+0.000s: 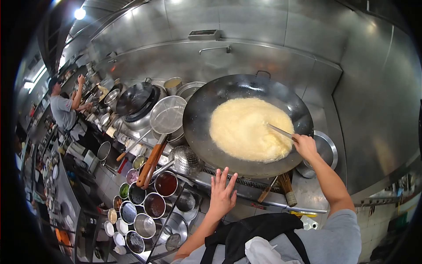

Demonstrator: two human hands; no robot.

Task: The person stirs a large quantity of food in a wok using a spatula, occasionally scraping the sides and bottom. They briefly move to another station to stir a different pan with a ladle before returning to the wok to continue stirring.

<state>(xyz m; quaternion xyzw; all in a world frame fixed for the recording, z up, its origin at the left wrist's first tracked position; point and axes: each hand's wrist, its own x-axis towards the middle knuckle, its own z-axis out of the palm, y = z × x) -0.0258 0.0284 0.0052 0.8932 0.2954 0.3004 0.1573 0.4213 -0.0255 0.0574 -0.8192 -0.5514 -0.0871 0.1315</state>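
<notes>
A large black wok (200, 127) stands on the stove, holding a pale yellow, frothy liquid (241, 127). My right hand (304, 146) is wrapped round the handle of a metal utensil (280, 130), whose far end is hidden in the liquid. Near the wok's front edge, my left hand (223, 193) is empty, with its fingers spread. A perforated ladle (187, 160) lies left of that hand, beside the wok.
Wooden-handled mesh strainers (168, 115) lie left of the wok, near a smaller wok (134, 98). Metal containers of sauces (154, 205) stand at lower left. Bamboo brushes (288, 189) rest at the front edge. Another person (63, 108) stands at far left.
</notes>
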